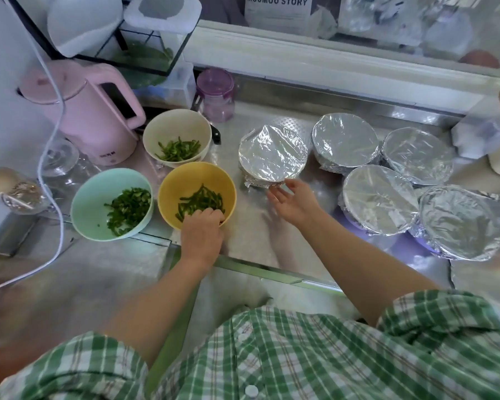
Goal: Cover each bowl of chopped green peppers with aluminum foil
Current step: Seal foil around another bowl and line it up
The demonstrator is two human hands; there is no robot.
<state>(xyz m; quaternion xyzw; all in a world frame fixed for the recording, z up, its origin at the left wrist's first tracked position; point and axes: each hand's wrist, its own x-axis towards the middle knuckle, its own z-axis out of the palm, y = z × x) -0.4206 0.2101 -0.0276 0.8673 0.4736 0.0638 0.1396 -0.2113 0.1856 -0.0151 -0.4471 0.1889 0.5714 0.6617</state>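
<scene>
Three uncovered bowls of chopped green peppers stand at the left: a white bowl, a mint green bowl and a yellow bowl. My left hand grips the near rim of the yellow bowl, fingers curled over the edge. Several foil-covered bowls stand to the right. My right hand hangs open just in front of the nearest foil-covered bowl, its fingertips at the crimped foil on the near edge.
A pink kettle and a white cable sit behind the open bowls. A purple-lidded jar stands at the back. More foil-covered bowls fill the right side of the steel counter.
</scene>
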